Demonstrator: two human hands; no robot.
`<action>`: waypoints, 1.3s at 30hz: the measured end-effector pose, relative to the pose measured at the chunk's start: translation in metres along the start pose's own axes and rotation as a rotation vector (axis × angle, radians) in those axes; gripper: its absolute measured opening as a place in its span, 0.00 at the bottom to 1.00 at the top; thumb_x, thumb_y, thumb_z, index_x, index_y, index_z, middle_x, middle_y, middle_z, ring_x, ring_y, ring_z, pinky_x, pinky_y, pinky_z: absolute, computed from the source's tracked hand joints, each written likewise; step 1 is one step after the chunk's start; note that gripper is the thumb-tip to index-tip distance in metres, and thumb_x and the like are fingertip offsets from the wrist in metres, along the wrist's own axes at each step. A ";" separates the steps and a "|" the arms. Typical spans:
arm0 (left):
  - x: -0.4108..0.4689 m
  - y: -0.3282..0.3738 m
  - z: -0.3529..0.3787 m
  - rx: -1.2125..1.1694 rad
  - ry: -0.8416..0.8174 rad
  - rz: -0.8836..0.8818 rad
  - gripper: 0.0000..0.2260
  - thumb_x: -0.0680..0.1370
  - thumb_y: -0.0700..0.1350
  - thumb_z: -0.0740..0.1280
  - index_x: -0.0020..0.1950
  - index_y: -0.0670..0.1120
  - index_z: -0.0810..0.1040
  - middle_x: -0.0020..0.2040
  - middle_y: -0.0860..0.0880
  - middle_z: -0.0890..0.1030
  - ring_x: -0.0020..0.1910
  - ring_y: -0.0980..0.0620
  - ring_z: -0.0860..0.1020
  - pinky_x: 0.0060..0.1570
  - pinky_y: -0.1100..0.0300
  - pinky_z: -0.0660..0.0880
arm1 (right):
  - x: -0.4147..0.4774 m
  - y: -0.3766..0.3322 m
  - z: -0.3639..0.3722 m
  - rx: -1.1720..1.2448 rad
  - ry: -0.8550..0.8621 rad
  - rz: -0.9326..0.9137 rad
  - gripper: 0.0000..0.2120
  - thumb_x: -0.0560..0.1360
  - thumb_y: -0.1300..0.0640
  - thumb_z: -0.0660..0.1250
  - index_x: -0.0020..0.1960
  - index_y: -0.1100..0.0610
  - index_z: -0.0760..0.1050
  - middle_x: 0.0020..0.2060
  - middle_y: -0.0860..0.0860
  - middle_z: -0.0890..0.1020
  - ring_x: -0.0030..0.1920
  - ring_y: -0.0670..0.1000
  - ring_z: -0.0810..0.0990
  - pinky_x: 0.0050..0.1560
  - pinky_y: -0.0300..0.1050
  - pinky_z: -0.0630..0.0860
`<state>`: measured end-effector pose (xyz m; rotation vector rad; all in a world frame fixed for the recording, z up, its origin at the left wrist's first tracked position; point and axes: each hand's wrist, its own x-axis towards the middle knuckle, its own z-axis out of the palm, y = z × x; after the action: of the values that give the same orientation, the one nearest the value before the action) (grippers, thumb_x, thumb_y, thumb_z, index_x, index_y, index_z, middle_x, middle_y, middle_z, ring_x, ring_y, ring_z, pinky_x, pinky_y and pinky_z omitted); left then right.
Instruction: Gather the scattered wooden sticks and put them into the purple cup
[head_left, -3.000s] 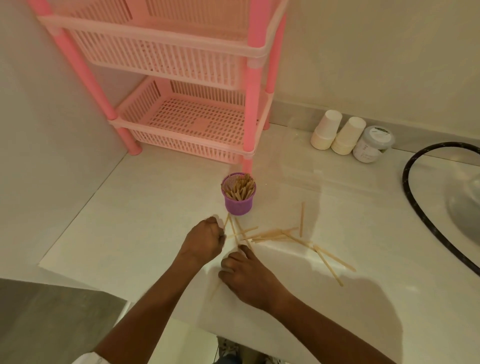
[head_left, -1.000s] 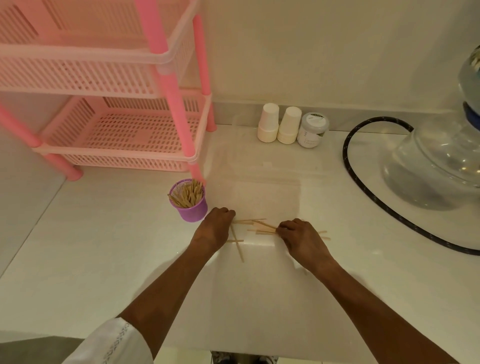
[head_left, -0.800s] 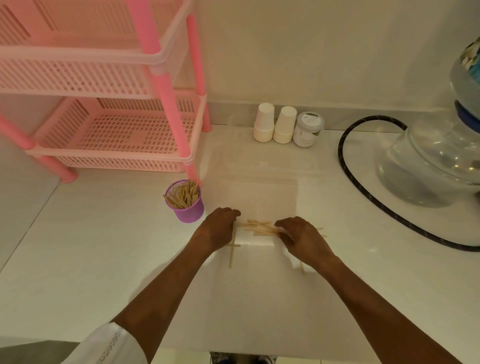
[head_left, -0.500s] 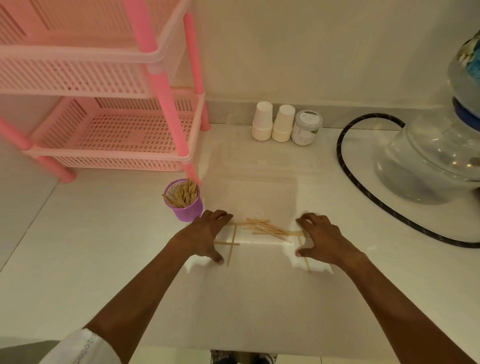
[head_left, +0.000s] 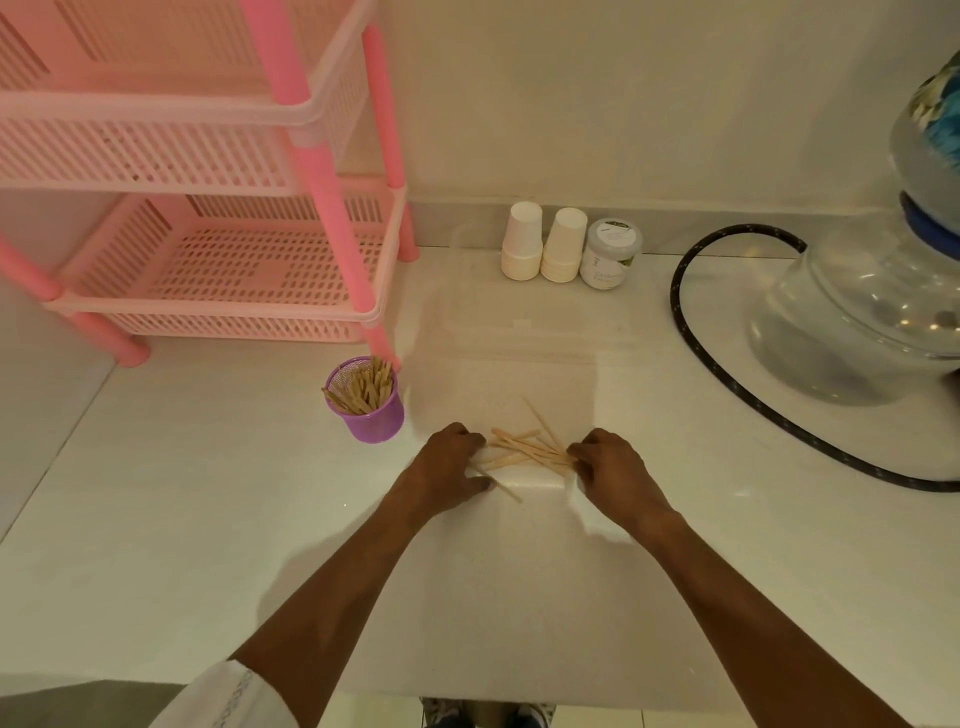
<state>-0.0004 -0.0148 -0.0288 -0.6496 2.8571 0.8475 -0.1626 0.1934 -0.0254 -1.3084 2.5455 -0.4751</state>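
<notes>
On the white counter (head_left: 208, 493), a pink slatted rack (head_left: 332, 208) occupies the far left, its front post ending just beside the purple cup (head_left: 379, 423). Against the back wall stand two stacks of paper cups (head_left: 522, 241) and, touching them on the right, a lidded white jar (head_left: 610, 253). A dark hose (head_left: 700, 349) curves round a clear water vessel (head_left: 857, 322) at the far right, well apart from the work area. The cup is upright and holds stored sticks (head_left: 363, 387) that lean with their upper ends towards the rack. The loose wooden sticks (head_left: 524, 452) lie flat on the counter to the right of the cup, between the two hands. Their long axes run mostly left to right in a shallow fan, narrowing towards the right. One stick angles away towards the back wall, and another slants towards the near edge beside the left thumb. The left hand (head_left: 449, 467) lies between bundle and cup, knuckles up, fingers curled over the left ends. The right hand (head_left: 613, 467) has its fingertips bent and closed on the converging right ends. Whether any stick is lifted off the surface cannot be told.
</notes>
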 end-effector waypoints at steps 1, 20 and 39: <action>0.001 0.005 0.002 0.003 0.025 0.003 0.24 0.71 0.54 0.75 0.64 0.47 0.78 0.54 0.48 0.77 0.48 0.51 0.75 0.49 0.61 0.72 | 0.003 -0.003 0.001 0.011 0.005 -0.006 0.09 0.77 0.65 0.66 0.52 0.60 0.84 0.43 0.55 0.79 0.46 0.57 0.79 0.43 0.53 0.79; 0.008 -0.003 -0.008 -0.076 -0.016 -0.050 0.30 0.67 0.54 0.79 0.66 0.48 0.76 0.57 0.50 0.77 0.54 0.52 0.75 0.55 0.60 0.71 | -0.016 0.016 -0.034 0.089 -0.219 0.340 0.11 0.70 0.54 0.78 0.46 0.56 0.80 0.41 0.51 0.82 0.43 0.52 0.82 0.48 0.49 0.81; 0.052 0.036 -0.019 0.565 -0.181 0.252 0.44 0.71 0.56 0.74 0.80 0.56 0.52 0.82 0.51 0.50 0.77 0.40 0.56 0.67 0.42 0.66 | -0.002 -0.003 -0.028 -0.231 -0.350 0.134 0.49 0.61 0.32 0.77 0.75 0.50 0.62 0.69 0.50 0.65 0.69 0.57 0.66 0.62 0.57 0.72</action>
<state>-0.0626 -0.0172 -0.0057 -0.1396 2.8336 0.0804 -0.1695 0.1983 0.0012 -1.1593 2.4174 0.0746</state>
